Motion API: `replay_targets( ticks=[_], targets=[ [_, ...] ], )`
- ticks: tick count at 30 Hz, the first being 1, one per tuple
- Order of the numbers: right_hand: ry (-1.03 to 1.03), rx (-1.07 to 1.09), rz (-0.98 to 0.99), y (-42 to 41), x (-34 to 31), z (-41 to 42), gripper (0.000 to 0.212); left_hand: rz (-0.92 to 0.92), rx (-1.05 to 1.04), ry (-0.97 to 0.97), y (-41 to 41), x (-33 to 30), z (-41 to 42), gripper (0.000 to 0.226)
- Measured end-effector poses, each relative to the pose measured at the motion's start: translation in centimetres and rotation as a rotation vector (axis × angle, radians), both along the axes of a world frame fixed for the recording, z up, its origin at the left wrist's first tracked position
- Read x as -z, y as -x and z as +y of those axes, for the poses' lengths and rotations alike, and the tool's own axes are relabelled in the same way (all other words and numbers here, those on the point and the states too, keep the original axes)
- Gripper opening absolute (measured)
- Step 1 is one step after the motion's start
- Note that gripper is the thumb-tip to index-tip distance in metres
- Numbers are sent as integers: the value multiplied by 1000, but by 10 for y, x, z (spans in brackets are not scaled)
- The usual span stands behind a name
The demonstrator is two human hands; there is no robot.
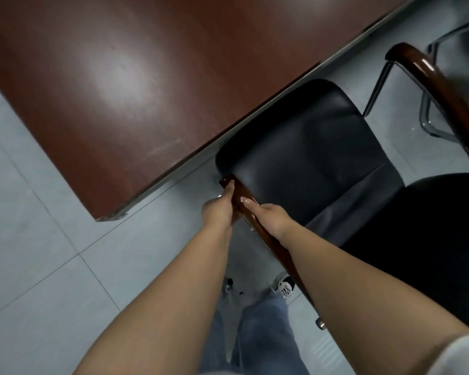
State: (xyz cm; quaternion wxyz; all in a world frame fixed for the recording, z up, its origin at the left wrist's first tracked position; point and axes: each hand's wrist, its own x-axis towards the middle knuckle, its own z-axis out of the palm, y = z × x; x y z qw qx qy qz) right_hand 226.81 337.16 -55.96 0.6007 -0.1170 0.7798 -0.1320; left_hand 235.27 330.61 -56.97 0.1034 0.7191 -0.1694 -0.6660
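Left hand (pixel 218 211) and right hand (pixel 270 219) grip the wooden armrest (pixel 239 196) between them

Tabletop (pixel 106 77): reddish-brown and glossy. It fills the upper left of the view, and its long edge runs diagonally from lower left to upper right. A broad patch of glare (pixel 119 74) lies on its middle. Fine pale scratches (pixel 160 150) mark the surface near the long edge. A thin pale strip (pixel 363 35) follows that edge. The near corner (pixel 111 216) looks worn, but the detail is unclear. Floor (pixel 16 239): pale grey-blue tiles whose thin dark joints (pixel 78 255) cross below the corner.
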Motion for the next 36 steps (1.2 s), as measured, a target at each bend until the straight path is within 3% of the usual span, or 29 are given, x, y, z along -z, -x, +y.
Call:
replay_targets(
  ticks=[7, 10, 13, 19, 24, 29, 36],
  targets=[
    [-40, 25, -16, 2, -16, -16, 49, 27, 15, 1, -3, 4, -6, 31],
    [52, 216, 26, 8, -31, -12, 45, -14, 175, 21, -2, -7, -10, 39],
    [116, 393, 9, 6, -51, -3, 47, -43, 303, 165, -5, -27, -6, 37],
    [318, 576, 30, -3, -97, 28, 32, 111, 295, 281, -2, -82, 33, 36],
    [508, 658, 56, -9, -149, 75, 28, 303, 193, 405, -3, -146, 82, 21],
    [650, 580, 52, -28, -183, 147, 24, 286, 137, 632, -19, -184, 152, 25],
    [753, 549, -71, -54, -196, 280, 26, 371, 82, 619, -32, -186, 298, 29]
  ],
)
